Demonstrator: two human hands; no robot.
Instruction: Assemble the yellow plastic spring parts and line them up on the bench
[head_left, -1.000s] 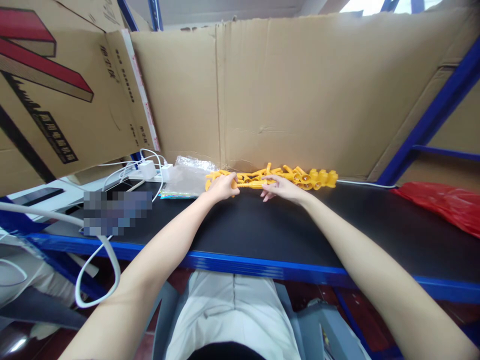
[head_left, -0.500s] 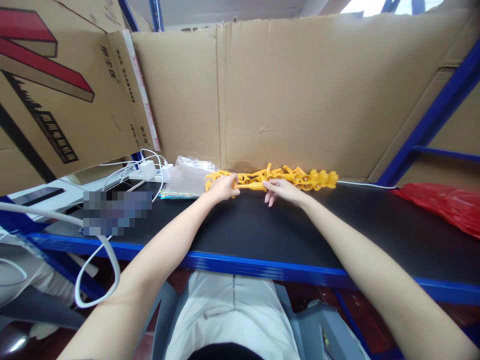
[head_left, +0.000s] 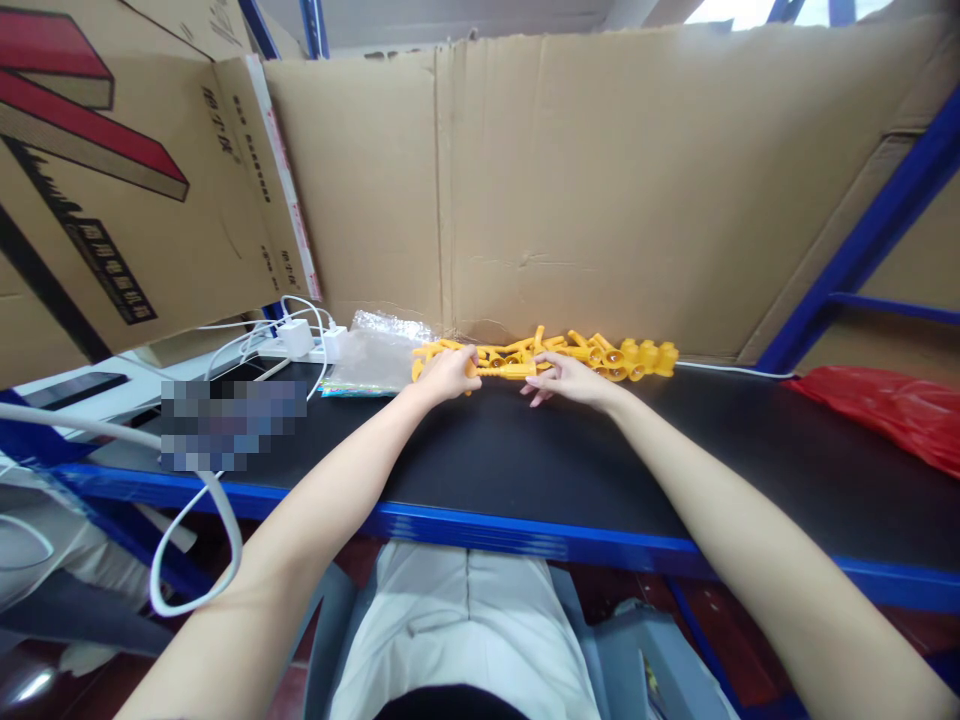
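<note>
My left hand (head_left: 450, 373) is closed round the left end of a yellow plastic piece (head_left: 511, 371), a narrow ribbed rod with a wider right end. At that wider end my right hand (head_left: 564, 380) has its thumb and fingers curled onto the piece, the lower fingers hanging loose. Just behind both hands lies a heap of yellow plastic parts (head_left: 577, 340), branched sticks and ring-like pieces among them. A stack of yellow cup-shaped parts (head_left: 649, 358) sits at the heap's right end. My fingers partly hide the piece.
A clear plastic bag (head_left: 371, 355) lies left of the heap. White chargers and cables (head_left: 296, 340) stand farther left. A red plastic bag (head_left: 885, 410) rests at the right on the black shelf (head_left: 517, 460), which has a blue front rail (head_left: 525, 530). Cardboard (head_left: 600, 190) walls the back.
My right hand's fingers have shifted their hold at the piece's right end, showing more of its wide part. My left hand has stayed in place.
</note>
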